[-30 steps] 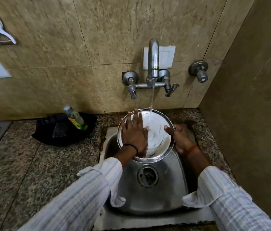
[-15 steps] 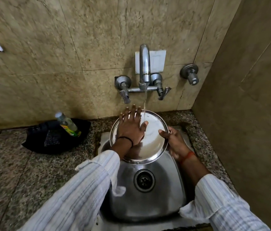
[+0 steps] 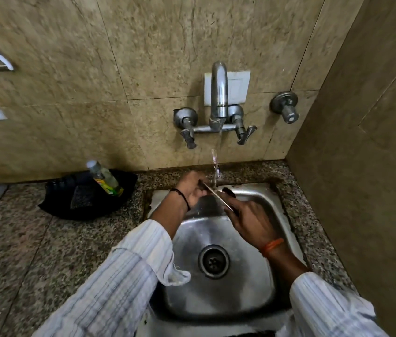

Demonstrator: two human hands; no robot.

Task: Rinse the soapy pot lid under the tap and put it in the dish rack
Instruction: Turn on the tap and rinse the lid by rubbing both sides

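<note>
**Lid held on edge under the running tap**

The round steel pot lid (image 3: pixel 216 196) is seen almost edge-on, tilted, above the back part of the square steel sink (image 3: pixel 260 295). A thin stream of water from the chrome wall tap (image 3: pixel 218 98) falls on its upper edge. The left hand (image 3: pixel 192 190) has its fingers closed around the far end of the lid; the right hand (image 3: pixel 248 220) grips the near end. On the speckled granite table (image 3: pixel 21 251) left of the sink lies a black tray (image 3: pixel 70 205) with a clear plastic bottle (image 3: pixel 104 177).
</note>
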